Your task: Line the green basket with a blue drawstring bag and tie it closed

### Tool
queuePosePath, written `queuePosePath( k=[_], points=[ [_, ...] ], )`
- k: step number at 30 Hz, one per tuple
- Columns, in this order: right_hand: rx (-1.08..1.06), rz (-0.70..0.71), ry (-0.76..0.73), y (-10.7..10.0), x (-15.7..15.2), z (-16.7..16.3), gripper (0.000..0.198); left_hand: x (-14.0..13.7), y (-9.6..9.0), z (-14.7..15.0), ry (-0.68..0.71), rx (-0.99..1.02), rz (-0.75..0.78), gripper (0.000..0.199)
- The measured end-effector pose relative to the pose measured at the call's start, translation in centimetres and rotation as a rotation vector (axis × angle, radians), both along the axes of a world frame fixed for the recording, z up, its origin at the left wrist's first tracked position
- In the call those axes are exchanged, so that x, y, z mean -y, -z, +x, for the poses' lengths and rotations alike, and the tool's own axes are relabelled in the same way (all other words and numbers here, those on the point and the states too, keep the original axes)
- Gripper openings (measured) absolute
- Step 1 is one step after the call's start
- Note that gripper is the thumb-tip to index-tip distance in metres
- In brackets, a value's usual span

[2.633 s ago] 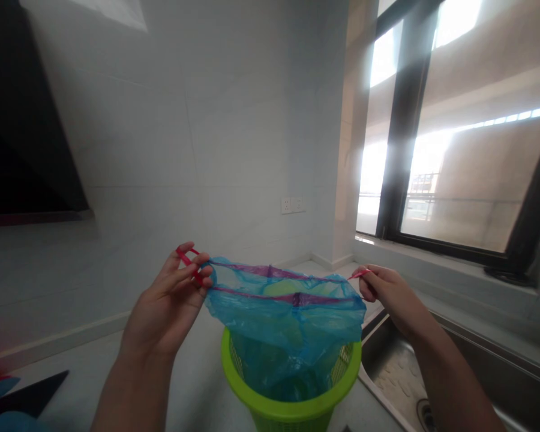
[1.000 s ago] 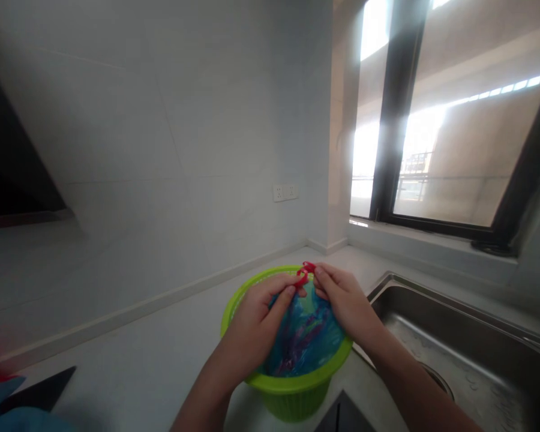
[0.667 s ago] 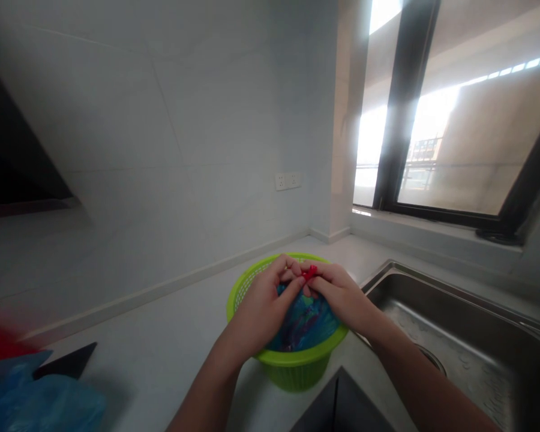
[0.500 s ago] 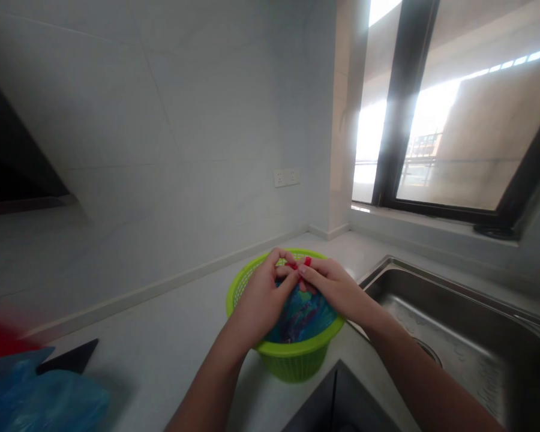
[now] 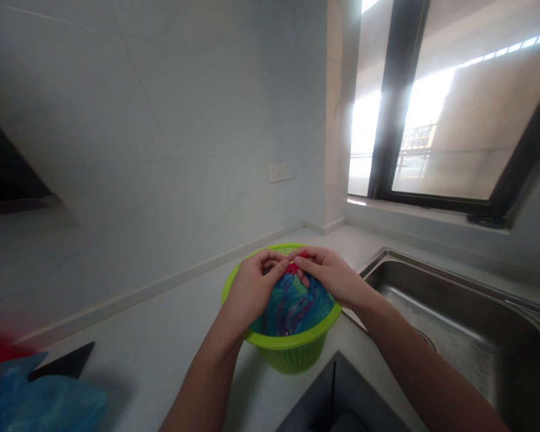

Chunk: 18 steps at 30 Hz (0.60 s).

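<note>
Left hand [image 5: 252,289], right hand [image 5: 333,277]: two, centre. Green basket [image 5: 292,342]: one. Blue bag [image 5: 290,309] inside: one; blue plastic [image 5: 60,401] lower left, count unclear. Wall sockets [image 5: 274,173]: two. Sink [image 5: 454,306]: one, lower right.

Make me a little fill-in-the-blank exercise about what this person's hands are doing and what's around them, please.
1. The left hand and the right hand have their fingertips on the bag's ties, whose colour is ____.
2. The basket around the blue bag is coloured ____.
3. In the picture, the metal sink lies to the basket's ____.

Missing words: red; green; right.
</note>
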State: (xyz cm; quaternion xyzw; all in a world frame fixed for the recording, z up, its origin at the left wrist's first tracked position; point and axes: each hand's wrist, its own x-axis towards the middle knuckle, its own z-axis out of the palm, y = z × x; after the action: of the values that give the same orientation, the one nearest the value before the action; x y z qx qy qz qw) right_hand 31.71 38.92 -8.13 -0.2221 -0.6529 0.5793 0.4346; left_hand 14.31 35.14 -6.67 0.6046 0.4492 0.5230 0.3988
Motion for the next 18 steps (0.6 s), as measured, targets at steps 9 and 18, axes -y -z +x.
queuePosePath(
  k=[9,18],
  points=[
    [-0.111,-0.054,0.01,-0.07,0.11,-0.26,0.038,0.89,-0.76,0.89,0.161,0.032,0.025,0.022],
    [-0.06,0.089,0.053,0.02,0.07,-0.24,0.013,0.25,-0.5,0.09,-0.174,-0.064,0.107,0.028]
  ],
)
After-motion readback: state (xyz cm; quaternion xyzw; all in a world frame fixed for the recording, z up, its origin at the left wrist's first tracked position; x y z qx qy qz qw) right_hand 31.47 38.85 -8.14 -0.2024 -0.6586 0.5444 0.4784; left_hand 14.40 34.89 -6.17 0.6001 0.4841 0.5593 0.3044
